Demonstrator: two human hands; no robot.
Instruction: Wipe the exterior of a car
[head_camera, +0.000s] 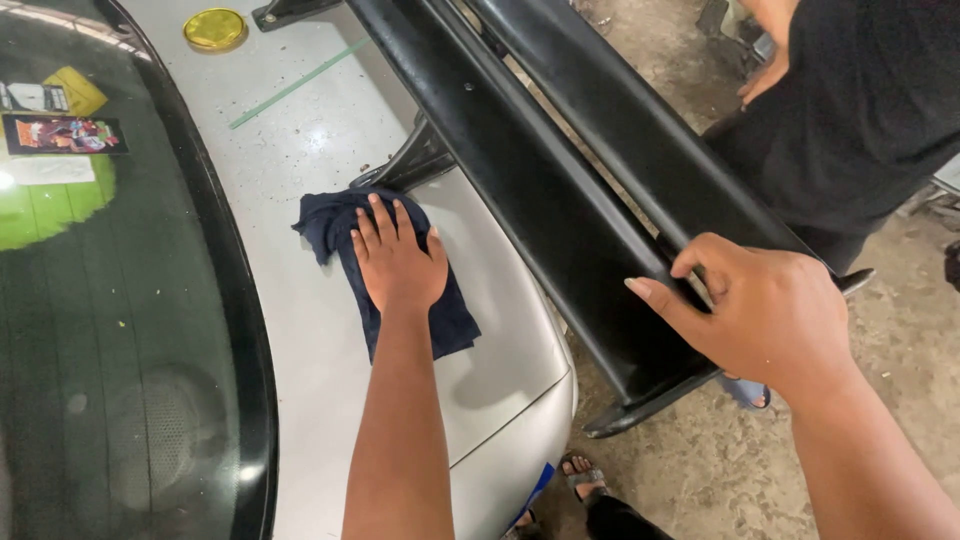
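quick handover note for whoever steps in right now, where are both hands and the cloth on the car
Left hand: flat, palm down on the dark blue cloth, pressing it onto the silver trunk lid beside the spoiler mount.
Right hand: fingers curled over the edge of the black spoiler, near its end.
Around: rear window with stickers to the left, a yellow round cap at the top of the lid, a green tape strip. Another person in a black shirt stands across the spoiler.
Done: cloth is on the lid.
Left: specks of dirt show on the paint towards the tape.
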